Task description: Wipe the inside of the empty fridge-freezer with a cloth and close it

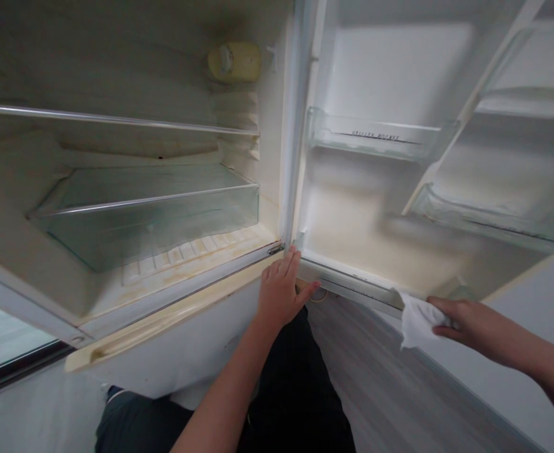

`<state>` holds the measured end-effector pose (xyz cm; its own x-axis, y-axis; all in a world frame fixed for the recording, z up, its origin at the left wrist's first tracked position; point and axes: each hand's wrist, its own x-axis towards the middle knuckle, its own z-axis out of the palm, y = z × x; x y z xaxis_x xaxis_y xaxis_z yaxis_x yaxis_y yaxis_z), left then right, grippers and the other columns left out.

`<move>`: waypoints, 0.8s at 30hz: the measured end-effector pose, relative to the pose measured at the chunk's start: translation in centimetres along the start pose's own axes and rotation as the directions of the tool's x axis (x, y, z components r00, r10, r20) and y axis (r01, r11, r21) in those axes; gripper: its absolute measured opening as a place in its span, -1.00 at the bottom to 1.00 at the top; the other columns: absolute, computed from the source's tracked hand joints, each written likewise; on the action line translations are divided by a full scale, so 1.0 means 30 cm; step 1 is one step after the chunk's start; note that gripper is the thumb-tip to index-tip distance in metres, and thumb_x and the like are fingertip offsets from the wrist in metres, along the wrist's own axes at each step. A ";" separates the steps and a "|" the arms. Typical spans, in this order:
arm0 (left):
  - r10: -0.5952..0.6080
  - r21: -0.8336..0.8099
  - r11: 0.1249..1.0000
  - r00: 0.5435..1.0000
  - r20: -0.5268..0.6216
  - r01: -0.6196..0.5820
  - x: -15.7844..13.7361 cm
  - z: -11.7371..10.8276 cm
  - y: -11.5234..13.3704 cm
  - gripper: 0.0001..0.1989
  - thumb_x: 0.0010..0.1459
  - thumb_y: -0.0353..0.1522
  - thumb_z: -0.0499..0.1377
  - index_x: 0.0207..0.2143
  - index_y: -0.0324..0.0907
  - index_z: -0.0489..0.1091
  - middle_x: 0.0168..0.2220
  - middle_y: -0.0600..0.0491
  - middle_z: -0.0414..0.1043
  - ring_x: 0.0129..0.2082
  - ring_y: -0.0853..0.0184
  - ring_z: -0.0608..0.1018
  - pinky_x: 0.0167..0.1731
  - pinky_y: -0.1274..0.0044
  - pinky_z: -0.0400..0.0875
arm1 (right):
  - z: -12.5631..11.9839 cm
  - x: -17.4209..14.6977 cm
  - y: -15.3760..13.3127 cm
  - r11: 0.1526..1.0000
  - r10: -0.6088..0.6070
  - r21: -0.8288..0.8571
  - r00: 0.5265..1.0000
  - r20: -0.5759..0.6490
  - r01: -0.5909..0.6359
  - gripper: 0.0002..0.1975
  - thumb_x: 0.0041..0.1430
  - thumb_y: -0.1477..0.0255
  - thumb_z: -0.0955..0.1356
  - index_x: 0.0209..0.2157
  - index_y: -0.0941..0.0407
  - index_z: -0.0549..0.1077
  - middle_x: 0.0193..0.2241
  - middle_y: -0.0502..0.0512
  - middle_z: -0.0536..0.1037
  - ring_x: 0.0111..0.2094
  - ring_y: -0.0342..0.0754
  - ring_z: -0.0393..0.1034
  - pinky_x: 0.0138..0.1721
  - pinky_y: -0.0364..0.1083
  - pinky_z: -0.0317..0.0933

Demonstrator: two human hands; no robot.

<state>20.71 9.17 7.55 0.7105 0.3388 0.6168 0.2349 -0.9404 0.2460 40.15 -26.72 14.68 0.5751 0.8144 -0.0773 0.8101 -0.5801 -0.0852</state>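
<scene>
My right hand (460,322) pinches a crumpled white cloth (417,321) against the rim of the lowest door shelf (352,284). The cloth drapes over the front edge of that clear shelf and hangs below it. At the hinge end of the same shelf, my left hand (282,290) is open, its fingers stretched out and the thumb apart. Its fingertips rest at the shelf's corner, beside the metal hinge (277,248). The fridge door (347,201) stands swung out to the right.
Left is the stained fridge interior with a glass shelf (154,173), a clear drawer (163,226) and a yellowish lamp cover (235,61). Below is a second door or drawer front (173,340). More door shelves (375,139) sit above my right hand. The floor (366,377) is wood-patterned.
</scene>
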 end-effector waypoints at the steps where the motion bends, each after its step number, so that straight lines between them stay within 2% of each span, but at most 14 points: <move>1: 0.001 0.002 1.000 1.000 0.001 -0.001 0.000 0.000 0.000 -0.19 0.31 0.14 -0.06 0.35 -0.25 0.16 0.40 -0.20 0.16 0.25 0.00 0.39 0.14 0.19 0.32 | 0.004 -0.013 0.014 1.000 0.014 0.005 1.000 0.012 -0.014 -0.86 0.28 0.34 0.36 -0.14 0.02 0.51 -0.29 0.00 0.62 -0.29 -0.07 0.55 -0.25 -0.14 0.27; 3: 0.003 0.007 1.000 1.000 0.004 -0.003 -0.001 -0.001 -0.001 -0.19 0.30 0.14 -0.07 0.35 -0.25 0.16 0.40 -0.20 0.16 0.25 0.00 0.40 0.13 0.19 0.32 | 0.013 -0.029 0.027 0.999 0.038 0.010 0.999 0.030 -0.039 -0.82 0.30 0.32 0.34 -0.11 0.04 0.50 -0.27 0.07 0.62 -0.27 -0.02 0.55 -0.24 -0.09 0.27; 5: 0.008 0.015 1.000 1.000 0.004 -0.008 -0.001 -0.002 -0.003 -0.19 0.31 0.14 -0.06 0.36 -0.26 0.15 0.40 -0.19 0.16 0.25 0.00 0.40 0.12 0.19 0.33 | 0.022 -0.033 0.027 0.999 0.042 -0.010 0.999 -0.015 -0.043 -0.82 0.32 0.32 0.31 -0.12 0.06 0.49 -0.26 0.13 0.61 -0.25 0.01 0.54 -0.21 -0.06 0.28; 11: 0.030 0.021 0.999 1.000 -0.007 -0.030 -0.001 -0.001 -0.005 -0.21 0.31 0.11 -0.03 0.37 -0.24 0.14 0.39 -0.21 0.17 0.23 -0.01 0.41 0.13 0.17 0.33 | 0.050 -0.022 0.050 0.982 -0.056 -0.189 0.988 -0.147 0.027 -0.80 0.24 0.39 0.37 -0.11 0.14 0.49 -0.22 0.26 0.58 -0.17 0.12 0.49 -0.08 0.07 0.31; 14: 0.034 0.022 0.999 0.999 -0.009 -0.034 -0.001 0.000 -0.007 -0.20 0.31 0.12 -0.03 0.36 -0.25 0.15 0.39 -0.20 0.18 0.24 -0.01 0.41 0.13 0.18 0.32 | 0.055 -0.031 0.091 0.971 -0.096 -0.236 0.977 -0.189 0.050 -0.72 0.24 0.37 0.38 -0.02 0.13 0.51 -0.11 0.32 0.58 -0.06 0.16 0.48 0.07 0.12 0.29; 16: 0.037 0.024 0.999 0.999 -0.011 -0.036 -0.002 0.000 -0.007 -0.21 0.31 0.11 -0.04 0.36 -0.24 0.16 0.39 -0.19 0.18 0.24 0.00 0.41 0.13 0.19 0.32 | 0.068 -0.047 0.115 0.968 -0.142 -0.239 0.958 -0.250 0.081 -0.67 0.29 0.36 0.35 0.07 0.10 0.50 0.05 0.35 0.54 0.11 0.18 0.43 0.25 0.13 0.18; 18: 0.043 0.025 0.999 0.999 -0.016 -0.042 -0.002 0.001 -0.007 -0.22 0.31 0.11 -0.04 0.36 -0.23 0.17 0.39 -0.20 0.19 0.24 -0.01 0.41 0.12 0.18 0.32 | 0.104 -0.069 0.131 0.962 -0.211 -0.241 0.912 -0.352 0.129 -0.59 0.35 0.34 0.31 0.18 0.09 0.43 0.20 0.33 0.44 0.28 0.18 0.29 0.40 0.13 0.00; 20: 0.046 0.027 0.999 0.999 -0.021 -0.046 -0.003 0.002 -0.005 -0.22 0.31 0.11 -0.04 0.36 -0.22 0.17 0.38 -0.20 0.19 0.24 -0.01 0.42 0.11 0.18 0.33 | 0.165 -0.093 0.139 0.963 -0.243 -0.228 0.840 -0.485 0.147 -0.51 0.37 0.34 0.28 0.29 0.10 0.32 0.31 0.32 0.32 0.39 0.18 0.10 0.45 0.19 -0.10; 22: 0.047 0.029 0.999 0.999 -0.025 -0.046 -0.004 0.004 -0.003 -0.22 0.31 0.11 -0.04 0.36 -0.22 0.16 0.38 -0.20 0.19 0.23 -0.01 0.43 0.11 0.19 0.33 | 0.239 -0.113 0.139 0.980 -0.185 -0.178 0.757 -0.627 0.092 -0.45 0.37 0.39 0.23 0.36 0.12 0.20 0.38 0.33 0.20 0.45 0.18 -0.06 0.44 0.24 -0.06; 24: 0.049 0.033 0.998 0.998 -0.028 -0.048 -0.006 0.006 -0.002 -0.23 0.32 0.10 -0.04 0.36 -0.21 0.16 0.38 -0.20 0.19 0.22 -0.01 0.43 0.10 0.20 0.33 | 0.300 -0.125 0.131 0.993 -0.093 -0.120 0.701 -0.707 0.010 -0.38 0.38 0.46 0.19 0.43 0.11 0.06 0.43 0.34 0.05 0.48 0.15 -0.16 0.43 0.24 -0.05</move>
<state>20.69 9.15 7.29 0.7021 0.2935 0.6487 0.2225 -0.9559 0.1917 40.15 -32.17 5.69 0.4091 0.6346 0.6557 0.8237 -0.5661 0.0339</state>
